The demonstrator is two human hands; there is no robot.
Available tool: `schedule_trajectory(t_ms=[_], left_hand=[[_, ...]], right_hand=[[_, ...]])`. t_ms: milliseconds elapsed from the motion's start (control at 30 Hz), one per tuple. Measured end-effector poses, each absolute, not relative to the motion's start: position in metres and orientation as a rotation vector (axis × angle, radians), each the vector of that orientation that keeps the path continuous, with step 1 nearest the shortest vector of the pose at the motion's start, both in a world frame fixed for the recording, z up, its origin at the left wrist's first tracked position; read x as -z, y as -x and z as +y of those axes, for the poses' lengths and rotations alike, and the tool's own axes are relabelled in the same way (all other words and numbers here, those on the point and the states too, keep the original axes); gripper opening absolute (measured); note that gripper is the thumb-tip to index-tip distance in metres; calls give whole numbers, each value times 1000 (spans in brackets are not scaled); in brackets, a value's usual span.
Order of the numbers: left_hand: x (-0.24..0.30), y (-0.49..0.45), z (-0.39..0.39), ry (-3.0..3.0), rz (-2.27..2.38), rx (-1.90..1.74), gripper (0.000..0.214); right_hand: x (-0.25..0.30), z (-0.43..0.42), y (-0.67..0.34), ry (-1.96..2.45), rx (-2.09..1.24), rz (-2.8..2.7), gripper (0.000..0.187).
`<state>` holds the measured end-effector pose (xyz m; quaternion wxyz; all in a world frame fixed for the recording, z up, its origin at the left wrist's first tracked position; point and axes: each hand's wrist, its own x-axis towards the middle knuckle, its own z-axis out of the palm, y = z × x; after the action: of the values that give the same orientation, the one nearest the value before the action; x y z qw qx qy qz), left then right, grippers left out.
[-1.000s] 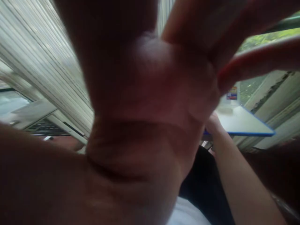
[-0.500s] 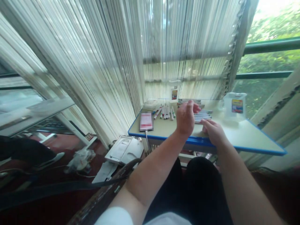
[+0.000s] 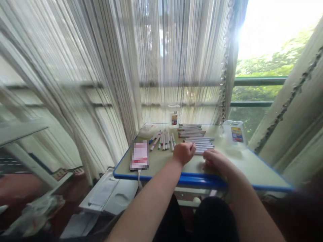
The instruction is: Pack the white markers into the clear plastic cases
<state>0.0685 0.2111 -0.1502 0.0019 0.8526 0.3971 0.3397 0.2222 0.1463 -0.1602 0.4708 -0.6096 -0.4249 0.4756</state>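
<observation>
My left hand [image 3: 184,153] is curled closed at the left ends of a row of white markers [image 3: 202,146] on the table. Opposite it, my right hand [image 3: 216,160] has its fingers drawn together at the near right end of that row. What either hand pinches, if anything, is hidden. The markers lie side by side, pointing left to right. Behind them is another group of markers [image 3: 191,130] with dark and red ends. Left of my left hand, several loose markers [image 3: 165,140] with coloured ends point away from me.
A clear plastic case [image 3: 174,118] with a label stands at the table's back, another clear case [image 3: 234,134] at right. A phone [image 3: 139,156] with a cable lies on the left of the blue-edged table [image 3: 254,174]. Below left is an opened white box [image 3: 108,191].
The view has shifted, so the table sits lower and further left. My left hand has come down from above the markers to their left ends, its fingers curled. My right hand stays near the row.
</observation>
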Motion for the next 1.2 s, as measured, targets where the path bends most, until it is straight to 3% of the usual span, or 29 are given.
schedule_trajectory(t_ms=[133,300,400,1200], left_hand=[[152,-69,212,-2628,1371,-987,45],[150,-64,211,-2560,1425,-1019,45],[150,-60,209,-2508,1464,-1065,45],[157,-63,216,-2445,1505,-1086,45]], right_hand=[[154,158,-216,1706,-1022,-1065,17],[160,154,-206,1795,-375,-1303,29],[163,149,-202,1767,-183,-1356,30],[167,150,-209,1683,-313,-1254,27]])
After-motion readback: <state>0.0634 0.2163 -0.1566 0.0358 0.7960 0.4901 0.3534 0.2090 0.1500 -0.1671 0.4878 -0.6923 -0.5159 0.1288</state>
